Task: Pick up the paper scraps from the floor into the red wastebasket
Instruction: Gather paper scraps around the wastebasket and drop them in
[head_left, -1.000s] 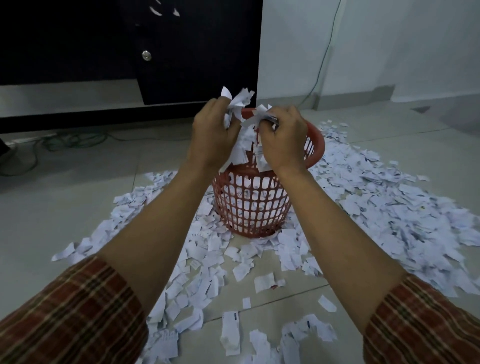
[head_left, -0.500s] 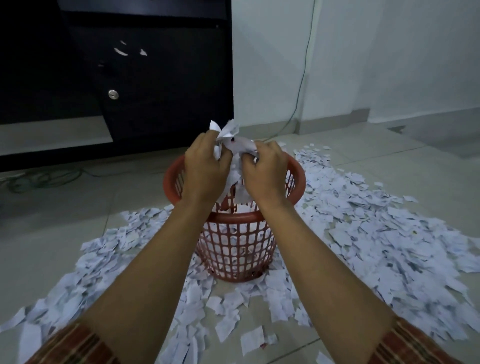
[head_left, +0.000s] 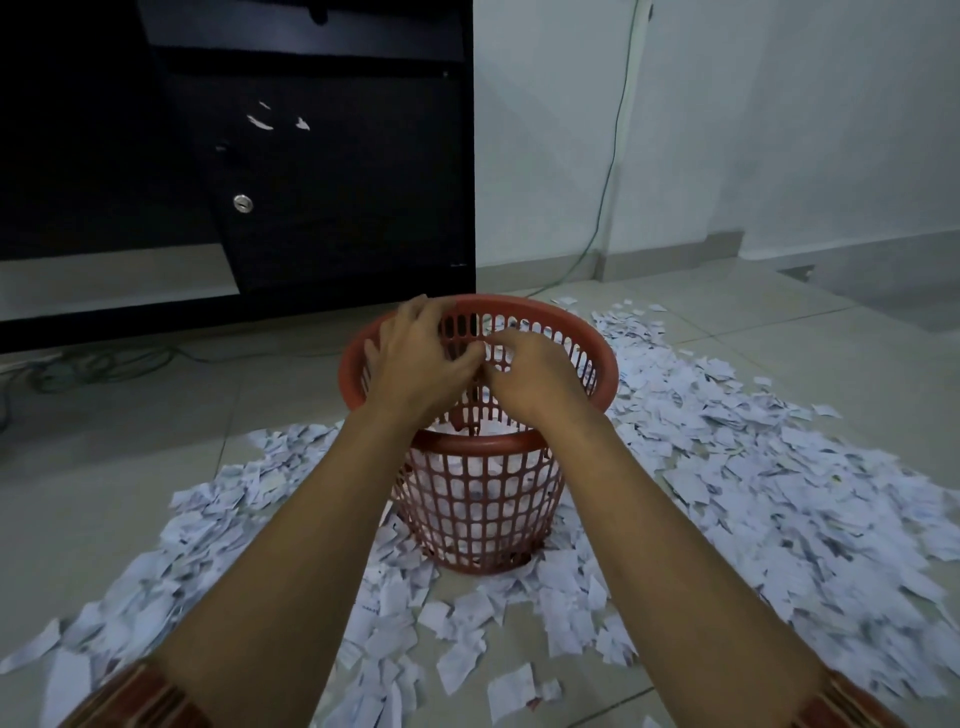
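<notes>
I have both hands over the mouth of the red wastebasket (head_left: 478, 452), the left hand (head_left: 421, 364) near its far-left rim and the right hand (head_left: 535, 374) just beside it, closer to the middle. The fingers of both are loosely spread and point down into the basket, and I see no paper between them, so I judge both hands released and this to be the end of a drop. White paper shows through the lattice wall of the basket, which stands upright on the floor (head_left: 104, 457). The paper scraps (head_left: 779, 483) lie thick all round the basket's foot, most heavily to its right and in front of it, so the task looks far from done. Next I should draw my hands back from the basket, go down to the nearest heap at its foot and gather another handful.
</notes>
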